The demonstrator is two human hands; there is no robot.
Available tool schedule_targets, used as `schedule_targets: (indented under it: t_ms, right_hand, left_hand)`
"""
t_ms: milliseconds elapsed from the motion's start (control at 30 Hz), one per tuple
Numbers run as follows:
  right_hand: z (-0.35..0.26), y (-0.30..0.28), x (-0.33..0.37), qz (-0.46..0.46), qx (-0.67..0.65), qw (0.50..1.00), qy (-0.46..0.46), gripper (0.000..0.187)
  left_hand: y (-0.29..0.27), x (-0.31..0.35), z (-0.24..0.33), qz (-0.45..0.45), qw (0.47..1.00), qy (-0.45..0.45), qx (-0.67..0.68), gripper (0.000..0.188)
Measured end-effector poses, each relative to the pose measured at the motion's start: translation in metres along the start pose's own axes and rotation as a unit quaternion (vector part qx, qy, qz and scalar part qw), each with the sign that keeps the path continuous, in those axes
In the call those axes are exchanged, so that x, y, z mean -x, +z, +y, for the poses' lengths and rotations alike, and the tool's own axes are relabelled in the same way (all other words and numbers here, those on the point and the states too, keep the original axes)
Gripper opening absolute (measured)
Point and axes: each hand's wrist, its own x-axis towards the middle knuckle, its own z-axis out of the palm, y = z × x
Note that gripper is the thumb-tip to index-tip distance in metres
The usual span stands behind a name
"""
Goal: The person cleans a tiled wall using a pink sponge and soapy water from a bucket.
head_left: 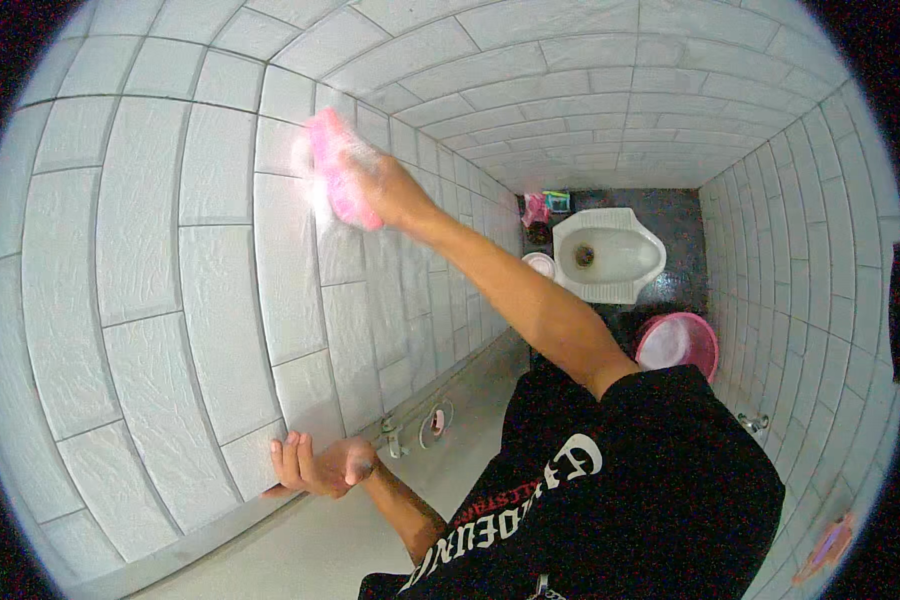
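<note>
My right arm stretches out to the tiled wall (225, 330) on the left. My right hand (385, 190) is closed on a pink scrubber (340, 175) pressed against the white tiles. White, foamy blur surrounds the scrubber, and I cannot tell whether it is a brush or a sponge. Lower down, my left hand (322, 465) rests near the foot of the same wall with its fingers loosely bent and apart, and nothing shows in it. A small metal tap (394, 438) sticks out of the wall just to the right of that hand.
A white squat toilet (610, 222) is set in the dark floor (678, 215) at the far end. Beside it stand a white round container (539, 264) and a pink packet (536, 208). A pink tub (708, 345) and another tap (753, 422) are on the right.
</note>
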Motion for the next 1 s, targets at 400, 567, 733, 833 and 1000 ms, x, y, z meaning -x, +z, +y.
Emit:
schedule_targets:
  t_ms: [400, 567, 733, 833, 1000]
  right_hand:
    - [0.049, 0.017, 0.031, 0.116, 0.416, 0.889, -0.156, 0.075]
    - [0.131, -0.039, -0.009, 0.164, 0.403, 0.896, -0.086, 0.071]
    - [0.172, -0.078, -0.002, 0.165, 0.315, 0.932, 0.064, 0.063]
    - [0.155, -0.078, -0.013, 0.131, 0.283, 0.939, 0.146, 0.067]
    - [0.052, -0.016, -0.024, 0.131, 0.274, 0.951, -0.065, 0.054]
  left_hand:
    - [-0.009, -0.003, -0.001, -0.011, 0.999, 0.018, -0.029, 0.076]
    - [-0.015, -0.001, -0.005, -0.022, 0.999, 0.009, -0.039, 0.076]
    - [-0.006, -0.007, 0.001, -0.029, 0.998, 0.027, -0.050, 0.076]
    - [-0.007, -0.004, -0.001, -0.022, 0.999, 0.026, -0.036, 0.075]
    - [-0.011, -0.003, -0.003, -0.021, 0.999, 0.024, -0.003, 0.074]
